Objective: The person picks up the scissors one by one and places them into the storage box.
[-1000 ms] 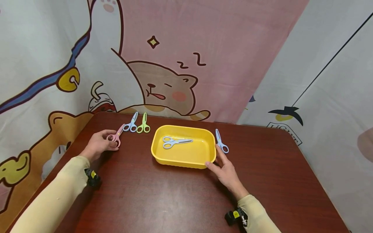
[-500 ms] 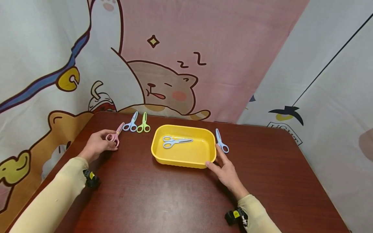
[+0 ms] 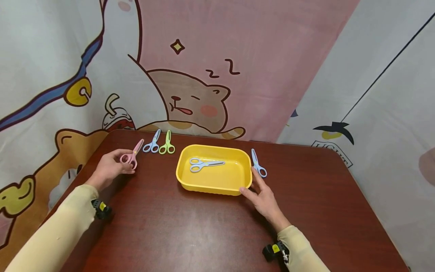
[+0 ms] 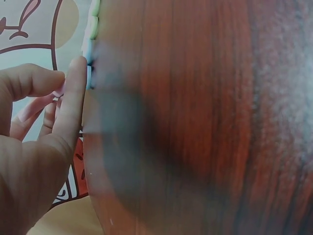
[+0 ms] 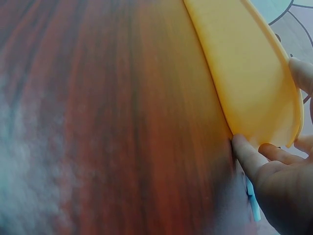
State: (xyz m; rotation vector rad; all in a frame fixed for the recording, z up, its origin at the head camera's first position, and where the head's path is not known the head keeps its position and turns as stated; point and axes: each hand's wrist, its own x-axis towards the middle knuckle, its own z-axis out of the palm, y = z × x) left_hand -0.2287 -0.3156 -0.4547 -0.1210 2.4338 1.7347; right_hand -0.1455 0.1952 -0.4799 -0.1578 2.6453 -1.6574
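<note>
My left hand (image 3: 110,166) pinches pink scissors (image 3: 136,148) by the finger loops, at the table's left side, with the blades pointing away. In the left wrist view the fingers hide most of the pink scissors (image 4: 60,91). My right hand (image 3: 266,202) holds the front right corner of a yellow tray (image 3: 210,189), thumb on the front and fingers along the side. Inside the tray lie blue scissors (image 3: 212,164). Another pair of blue scissors (image 3: 255,158) lies just right of the tray, near the right fingertips.
Blue scissors (image 3: 156,136) and green scissors (image 3: 168,137) lie side by side near the far edge of the brown table (image 3: 190,230), left of the tray. A patterned curtain (image 3: 265,68) hangs behind the table.
My left hand has drawn the pink scissors slightly left and away from the blue pair beside them. The right hand and the tray stay put.
</note>
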